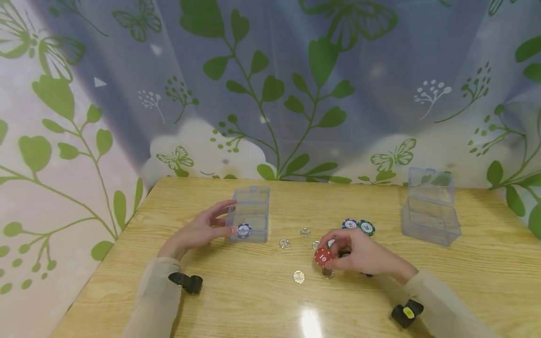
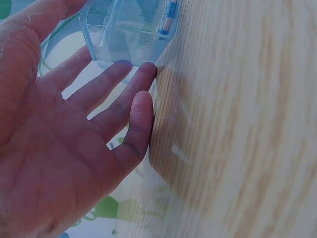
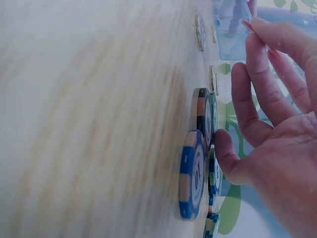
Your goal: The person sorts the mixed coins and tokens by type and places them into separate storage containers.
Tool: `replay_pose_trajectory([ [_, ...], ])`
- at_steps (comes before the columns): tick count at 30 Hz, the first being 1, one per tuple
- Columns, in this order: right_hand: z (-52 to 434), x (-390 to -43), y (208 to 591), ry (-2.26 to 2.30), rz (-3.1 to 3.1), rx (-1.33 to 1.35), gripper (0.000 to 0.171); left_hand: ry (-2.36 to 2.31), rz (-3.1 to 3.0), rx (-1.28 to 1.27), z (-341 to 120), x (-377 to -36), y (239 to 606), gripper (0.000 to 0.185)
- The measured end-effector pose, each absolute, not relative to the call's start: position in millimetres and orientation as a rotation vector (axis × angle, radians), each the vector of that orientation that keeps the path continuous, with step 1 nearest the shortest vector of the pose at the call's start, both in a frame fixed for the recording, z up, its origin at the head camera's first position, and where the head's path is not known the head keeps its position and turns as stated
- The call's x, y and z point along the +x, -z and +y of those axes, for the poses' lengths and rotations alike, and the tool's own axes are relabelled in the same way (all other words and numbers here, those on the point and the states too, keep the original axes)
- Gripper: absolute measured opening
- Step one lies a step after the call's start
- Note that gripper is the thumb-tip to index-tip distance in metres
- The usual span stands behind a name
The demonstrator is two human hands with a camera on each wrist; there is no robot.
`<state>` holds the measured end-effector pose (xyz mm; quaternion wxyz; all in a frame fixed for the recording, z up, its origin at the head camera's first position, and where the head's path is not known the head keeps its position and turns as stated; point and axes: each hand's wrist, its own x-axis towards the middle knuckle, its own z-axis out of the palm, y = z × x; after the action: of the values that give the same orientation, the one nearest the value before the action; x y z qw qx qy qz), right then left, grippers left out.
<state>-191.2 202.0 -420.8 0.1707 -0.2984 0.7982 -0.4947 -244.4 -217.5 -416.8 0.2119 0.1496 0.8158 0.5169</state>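
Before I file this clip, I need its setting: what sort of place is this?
Indoors, likely a tabletop spot arranged for recording: a wood-grain table, a leaf-and-butterfly curtain close behind it, and black wrist-worn devices. Whether it's a home or studio, I can't tell.

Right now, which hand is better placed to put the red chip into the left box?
Right, I'd judge: the right hand pinches the red chip, while the left hand rests against the left box and could steady it.

Surface (image 1: pixel 236 300): grained wood | near far edge, toward left corner: open clear box (image 1: pixel 252 211) | near far right corner: second clear box (image 1: pixel 427 226), lid raised | between side edges: coins (image 1: pixel 298 277), poker chips (image 1: pixel 366 228)
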Motion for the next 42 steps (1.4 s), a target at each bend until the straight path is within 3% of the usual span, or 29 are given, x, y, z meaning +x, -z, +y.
replay_pose_trajectory([
  [18, 193, -200, 412, 1.550, 2.285, -0.601, 0.041, -1.439, 2.270, 0.419, -217, -244, 417, 0.082],
  [42, 146, -221, 407, 1.701, 2.237, -0.517, 0.041, -1.445, 2.270, 0.401, -217, -244, 416, 0.081],
])
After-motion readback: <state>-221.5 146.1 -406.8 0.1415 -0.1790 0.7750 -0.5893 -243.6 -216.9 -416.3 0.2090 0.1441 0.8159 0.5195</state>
